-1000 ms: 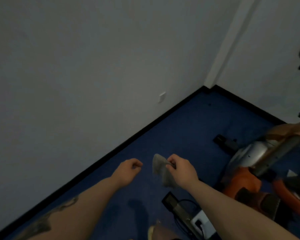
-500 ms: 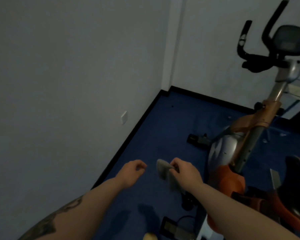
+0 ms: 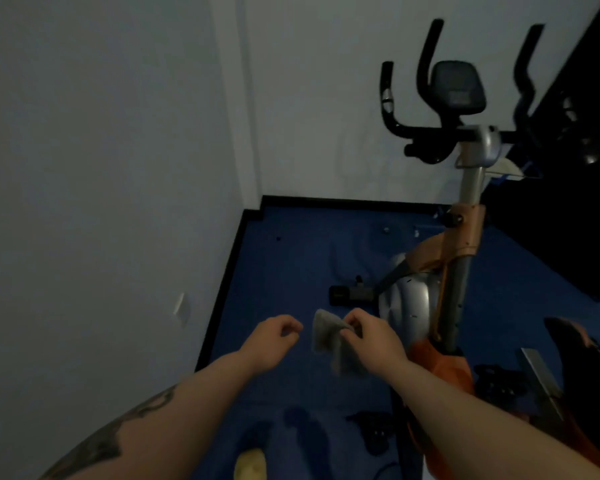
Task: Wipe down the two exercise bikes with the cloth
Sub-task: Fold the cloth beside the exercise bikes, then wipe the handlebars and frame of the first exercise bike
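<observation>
Cloth (image 3: 329,336): pale grey, faintly mottled, no print visible.
Exercise bike (image 3: 440,282): flywheel housing silver-grey; frame collar and upper shroud dull copper-orange; lower body brighter orange; upright post grey metal; handlebars (image 3: 426,98) black with one small silver patch on the left grip; console (image 3: 457,88) black, screen dark grey.
Carpet (image 3: 298,258): deep blue, plain, a few pale specks near the far wall.
Skirting board (image 3: 229,271): black.
Walls (image 3: 101,150): off-white, greyish in the low light.
Wall socket (image 3: 182,308): white.
Left forearm (image 3: 118,441): dark grey-black tattoo, shape unclear.
Seat (image 3: 582,344) at right edge: black, reddish trim.
</observation>
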A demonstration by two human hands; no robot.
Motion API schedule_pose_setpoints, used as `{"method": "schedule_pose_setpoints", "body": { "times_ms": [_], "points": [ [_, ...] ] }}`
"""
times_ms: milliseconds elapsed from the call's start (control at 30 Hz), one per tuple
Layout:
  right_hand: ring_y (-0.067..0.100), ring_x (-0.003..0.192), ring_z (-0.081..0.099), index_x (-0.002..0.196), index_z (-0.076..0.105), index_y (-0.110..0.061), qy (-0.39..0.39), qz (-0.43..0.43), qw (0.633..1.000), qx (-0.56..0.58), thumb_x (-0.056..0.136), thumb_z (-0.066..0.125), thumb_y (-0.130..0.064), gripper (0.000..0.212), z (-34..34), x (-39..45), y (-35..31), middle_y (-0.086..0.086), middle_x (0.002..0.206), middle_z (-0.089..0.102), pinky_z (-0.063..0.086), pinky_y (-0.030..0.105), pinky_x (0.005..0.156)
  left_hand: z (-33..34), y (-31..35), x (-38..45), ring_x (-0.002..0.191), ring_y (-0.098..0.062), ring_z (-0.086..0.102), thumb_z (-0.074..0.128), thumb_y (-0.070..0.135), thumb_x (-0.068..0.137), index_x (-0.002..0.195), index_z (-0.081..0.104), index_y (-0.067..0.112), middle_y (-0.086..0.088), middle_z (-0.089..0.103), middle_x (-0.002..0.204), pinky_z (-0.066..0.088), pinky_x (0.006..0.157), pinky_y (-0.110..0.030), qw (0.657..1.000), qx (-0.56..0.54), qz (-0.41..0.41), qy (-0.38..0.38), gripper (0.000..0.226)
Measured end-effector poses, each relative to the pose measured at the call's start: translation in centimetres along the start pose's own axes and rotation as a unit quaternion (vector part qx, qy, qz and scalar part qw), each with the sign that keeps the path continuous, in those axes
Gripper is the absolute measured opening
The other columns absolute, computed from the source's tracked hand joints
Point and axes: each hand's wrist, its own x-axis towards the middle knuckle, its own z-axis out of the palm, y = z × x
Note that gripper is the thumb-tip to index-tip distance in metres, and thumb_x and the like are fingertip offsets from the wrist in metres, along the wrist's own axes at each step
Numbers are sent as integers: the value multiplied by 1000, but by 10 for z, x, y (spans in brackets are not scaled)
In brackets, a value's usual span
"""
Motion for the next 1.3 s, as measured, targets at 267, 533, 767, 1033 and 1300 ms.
{"method": "schedule_pose_setpoints", "body": {
  "times_ms": [267, 533, 767, 1033, 1300],
  "points": [
    [6, 77, 59, 86, 55, -33, 120, 96, 986, 59, 92, 60, -32, 8, -27, 63, -18, -11, 82, 63, 52, 33, 69, -74, 24, 110, 112, -8, 55, 55, 15, 97, 111, 64, 23, 8, 61, 117, 43, 98, -22, 992, 44, 85, -76, 18],
    [4, 75, 59, 85, 56, -33, 205, 151, 965, 69, 91, 62, -32, 9, -86, 87, 4, -11, 82, 63, 51, 30, 68, -59, 101, 187, 108, -7, 57, 55, 13, 97, 112, 64, 19, 6, 63, 115, 42, 88, -14, 974, 41, 169, -148, 19],
    [4, 72, 60, 83, 59, -33, 276, 164, 941, 109, 90, 63, -36, 8, -147, 117, 40, -9, 77, 64, 54, 32, 66, -34, 182, 248, 102, -3, 60, 56, 11, 96, 105, 63, 25, 9, 65, 106, 42, 81, -5, 961, 36, 228, -154, 18],
    [-1, 77, 60, 91, 64, -24, 352, 99, 913, 180, 88, 67, -28, 5, -234, 171, 62, -10, 82, 63, 46, 15, 66, -26, 275, 309, 108, -8, 61, 58, 10, 95, 104, 65, 28, 6, 68, 110, 47, 98, -27, 952, -5, 290, -95, 22],
    [3, 80, 61, 97, 64, -15, 415, 64, 865, 275, 89, 68, -24, 13, -268, 241, 38, -5, 86, 64, 48, 13, 67, -27, 312, 351, 99, -7, 55, 57, 5, 87, 98, 65, 29, 8, 61, 105, 45, 84, -26, 926, -18, 357, 120, 28]
  ]
}}
